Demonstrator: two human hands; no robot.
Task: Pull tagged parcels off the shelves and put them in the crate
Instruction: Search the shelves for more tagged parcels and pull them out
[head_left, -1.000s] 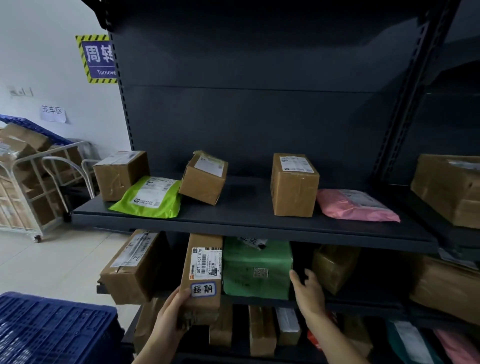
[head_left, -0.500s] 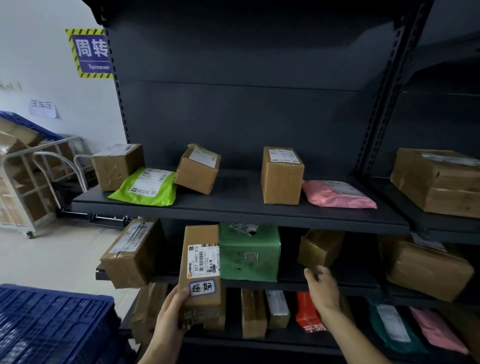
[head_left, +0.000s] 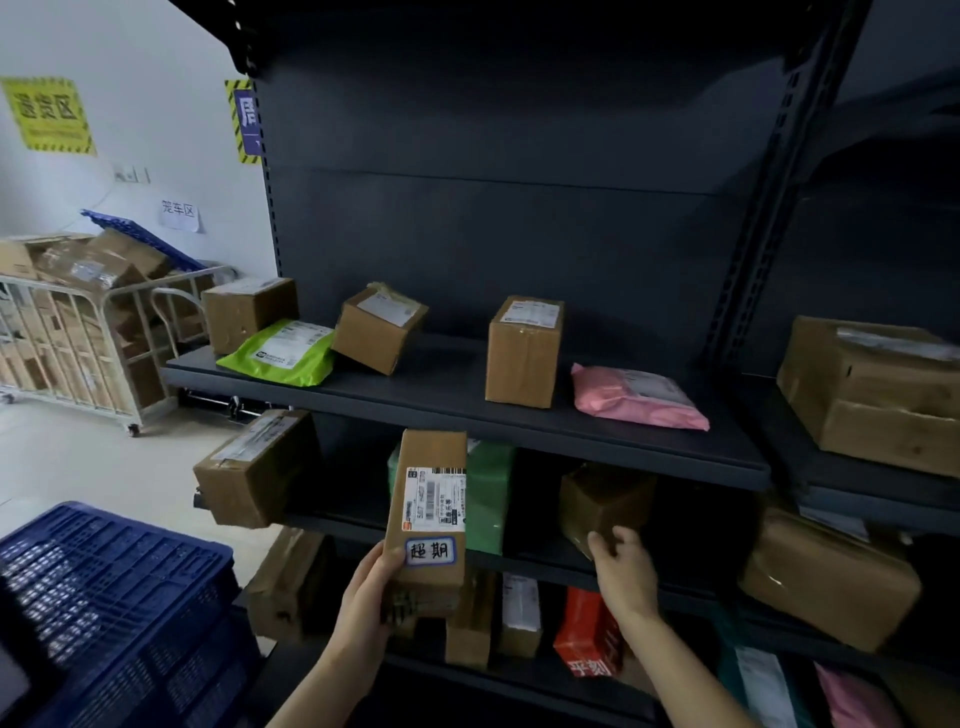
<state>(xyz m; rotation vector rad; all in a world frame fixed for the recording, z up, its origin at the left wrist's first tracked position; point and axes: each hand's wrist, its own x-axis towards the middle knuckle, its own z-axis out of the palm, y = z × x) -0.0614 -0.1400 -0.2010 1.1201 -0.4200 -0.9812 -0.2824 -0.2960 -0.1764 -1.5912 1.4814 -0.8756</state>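
- Head view: over the last second the left hand (head_left: 363, 605) has drawn the tagged parcel (head_left: 431, 514) clear of the middle shelf (head_left: 530, 564). It now stands upright in front of that shelf's front edge, overlapping the green parcel (head_left: 491, 493) behind it.
- Fingers and thumb wrap the parcel's lower end.
- Meanwhile the right hand (head_left: 621, 571) has slid from the green parcel to a small brown box (head_left: 602, 499) further right. It touches the box's lower front corner; I cannot tell whether it grips.
- The pull looks done; carrying to the blue crate (head_left: 114, 597), lower left and well apart, remains.
- The parcel is a tall, narrow brown carton with a white barcode label and a blue-bordered handwritten tag beneath.
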